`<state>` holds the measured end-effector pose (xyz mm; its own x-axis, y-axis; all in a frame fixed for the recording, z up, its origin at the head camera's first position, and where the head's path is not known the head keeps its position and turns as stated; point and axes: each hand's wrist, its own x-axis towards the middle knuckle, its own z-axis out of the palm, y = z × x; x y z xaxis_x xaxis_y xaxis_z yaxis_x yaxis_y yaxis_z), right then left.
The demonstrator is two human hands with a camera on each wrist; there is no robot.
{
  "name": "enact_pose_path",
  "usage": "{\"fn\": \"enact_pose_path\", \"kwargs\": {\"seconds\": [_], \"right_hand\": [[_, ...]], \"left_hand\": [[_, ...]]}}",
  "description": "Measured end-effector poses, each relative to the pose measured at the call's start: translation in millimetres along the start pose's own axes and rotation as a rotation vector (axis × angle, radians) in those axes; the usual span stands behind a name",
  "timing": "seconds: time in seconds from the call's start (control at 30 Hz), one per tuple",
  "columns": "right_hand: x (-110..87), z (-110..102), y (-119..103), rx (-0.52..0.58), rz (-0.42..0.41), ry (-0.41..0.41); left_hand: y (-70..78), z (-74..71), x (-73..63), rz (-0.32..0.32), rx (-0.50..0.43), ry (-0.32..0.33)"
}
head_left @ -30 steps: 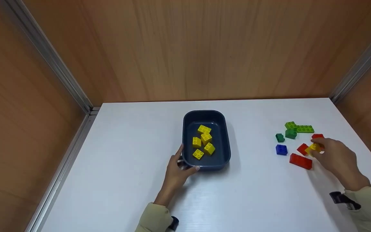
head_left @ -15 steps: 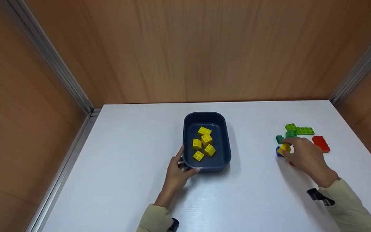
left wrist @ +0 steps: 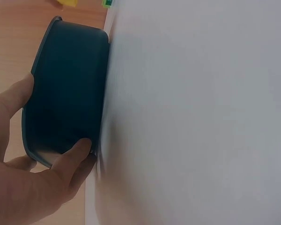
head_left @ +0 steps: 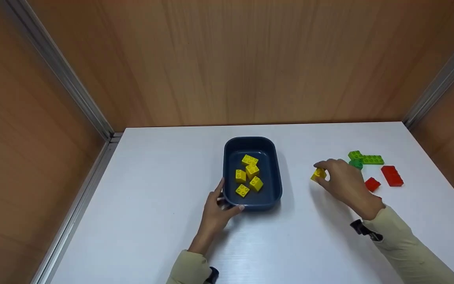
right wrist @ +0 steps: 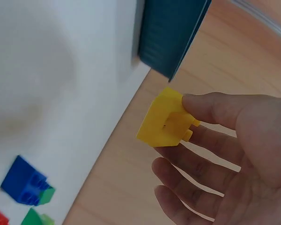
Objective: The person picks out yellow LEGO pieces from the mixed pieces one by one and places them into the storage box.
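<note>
My left hand (head_left: 215, 215) grips the near left corner of a dark blue rectangular tray (head_left: 270, 193), thumb on the front rim and fingers along the side. The left wrist view shows the tray's outer wall (left wrist: 70, 84) between thumb and fingers. Several yellow toy bricks lie inside, among them one brick (head_left: 256, 183) at the right. My right hand (head_left: 343, 183) pinches another yellow brick (right wrist: 166, 117) between thumb and fingers, above the white table to the right of the tray. Its remaining fingers are loosely spread in the right wrist view.
Right of my right hand lie green bricks (head_left: 373, 159) and red bricks (head_left: 392, 176) on the white table (head_left: 152, 197). A blue brick (right wrist: 23, 180) shows in the right wrist view. A wooden panel (head_left: 250, 59) stands along the back edge.
My right hand has carried the yellow brick leftwards from among the red bricks, past the blue one, towards the tray. The left hand and tray have stayed in place.
</note>
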<state>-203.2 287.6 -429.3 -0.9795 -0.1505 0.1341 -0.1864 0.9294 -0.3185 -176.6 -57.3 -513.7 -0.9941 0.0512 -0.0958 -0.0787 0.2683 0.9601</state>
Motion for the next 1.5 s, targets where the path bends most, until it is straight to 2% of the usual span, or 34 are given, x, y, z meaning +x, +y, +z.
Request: {"fn": "enact_pose_path", "kwargs": {"seconds": [0.47,0.77,1.3,1.5], "right_hand": [[31.4,0.6,-54.7,0.003,-0.044,-0.046],[44.2,3.6,-82.8,-0.015,-0.107,-0.072],[58.2,22.6,-124.5,-0.12,-0.254,-0.217],[63.9,23.2,-135.7,-0.174,-0.257,-0.288]], "left_hand": [[-1.0,-2.4,1.2,0.012,-0.03,-0.016],[0.7,-2.5,2.2,0.019,-0.016,-0.011],[-0.1,-0.9,2.0,0.001,0.029,0.006],[0.3,-0.3,2.2,-0.006,0.034,0.008]]}}
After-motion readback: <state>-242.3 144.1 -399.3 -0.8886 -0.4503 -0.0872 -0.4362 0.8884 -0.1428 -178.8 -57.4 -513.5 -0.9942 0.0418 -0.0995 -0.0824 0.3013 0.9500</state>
